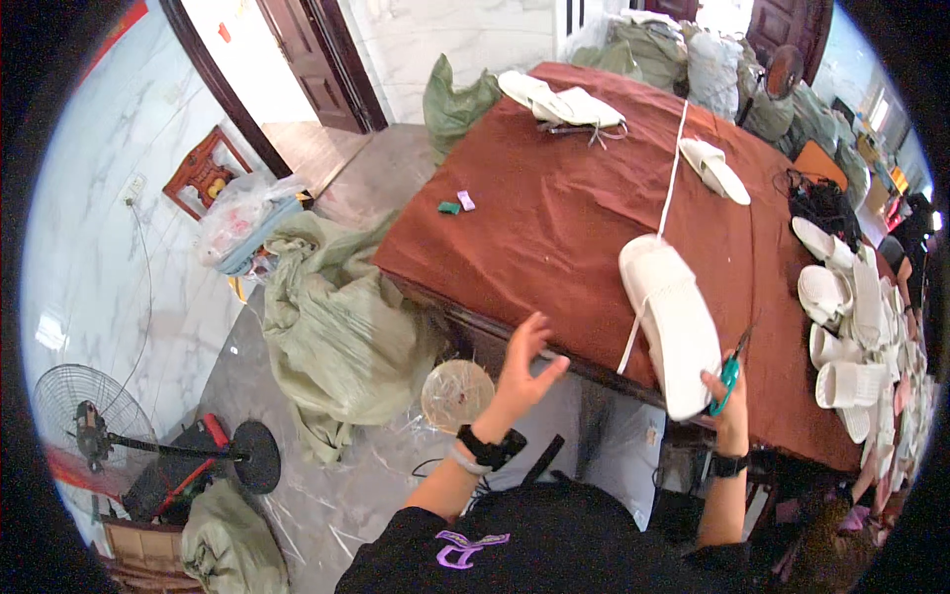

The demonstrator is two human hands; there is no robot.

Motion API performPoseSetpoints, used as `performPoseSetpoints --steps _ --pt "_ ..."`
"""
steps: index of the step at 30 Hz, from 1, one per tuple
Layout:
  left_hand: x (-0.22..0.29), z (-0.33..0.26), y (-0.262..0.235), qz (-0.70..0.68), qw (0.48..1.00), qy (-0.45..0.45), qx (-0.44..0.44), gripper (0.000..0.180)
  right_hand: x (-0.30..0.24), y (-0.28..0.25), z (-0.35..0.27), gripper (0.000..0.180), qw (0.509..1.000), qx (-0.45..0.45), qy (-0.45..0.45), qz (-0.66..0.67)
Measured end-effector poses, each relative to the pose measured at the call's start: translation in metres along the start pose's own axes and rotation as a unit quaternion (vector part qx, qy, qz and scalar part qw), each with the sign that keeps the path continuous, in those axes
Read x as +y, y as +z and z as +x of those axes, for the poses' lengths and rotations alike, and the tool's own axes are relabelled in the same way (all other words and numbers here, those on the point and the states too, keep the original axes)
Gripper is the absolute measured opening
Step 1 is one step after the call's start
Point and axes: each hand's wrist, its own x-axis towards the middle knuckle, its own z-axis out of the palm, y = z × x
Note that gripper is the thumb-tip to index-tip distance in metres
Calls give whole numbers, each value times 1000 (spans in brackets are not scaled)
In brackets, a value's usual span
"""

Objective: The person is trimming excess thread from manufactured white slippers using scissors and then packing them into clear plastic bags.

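At four o'clock, right hand point(733, 408) with its grip closed around green-handled scissors point(730, 376), thumb against the near end of a white slipper point(683, 346). At three o'clock, that slipper over the brown-draped counter point(534, 238), full contact with the cloth hard to tell. At five o'clock, left hand point(522, 376) beside the counter's edge, grip loose, fingers parted. Toward one o'clock, paired white slippers point(562, 104); at two, a single slipper point(714, 170).

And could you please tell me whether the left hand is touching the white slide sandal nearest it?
Apart: the head view shows brown cloth between the left hand and that white slide sandal.
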Motion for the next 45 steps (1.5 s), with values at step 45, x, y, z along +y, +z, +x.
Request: performPoseSetpoints --steps 45 --pt "13 20 80 -61 971 -105 -206 25 32 -18 -133 47 983 4 -70 -169"
